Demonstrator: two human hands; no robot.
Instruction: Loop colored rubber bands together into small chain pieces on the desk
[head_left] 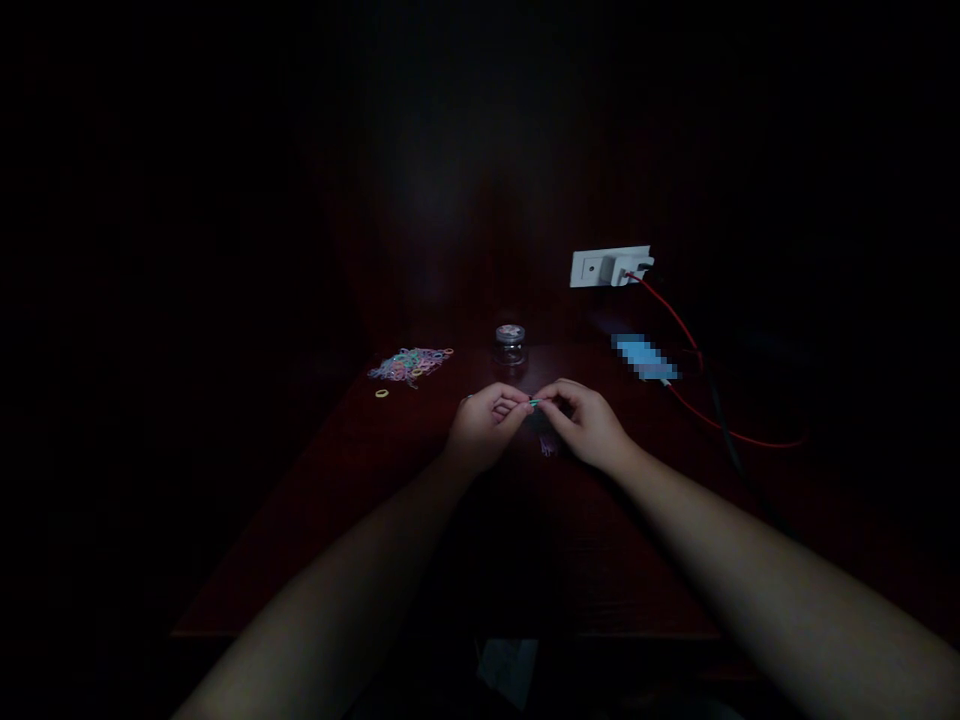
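My left hand point(487, 425) and my right hand point(585, 420) meet above the middle of the dark red table, both with pinched fingertips. Between them is a small green elastic band point(534, 403), gripped from either side. Just below the fingers lies a small cluster of pale purple bands point(548, 446), dim and hard to make out. To the left spreads a pile of multicoloured elastic bands point(411, 365), with one yellow band point(382, 394) lying apart in front of it. Behind my hands stands a small clear round jar point(511, 345) with a patterned top.
At the right a blurred, lit phone-like device point(645, 357) lies on the table point(345, 540). A red cable point(675, 315) runs from a charger in the white wall socket point(592, 268). A dark cord point(721, 415) crosses nearby. The surroundings are very dark.
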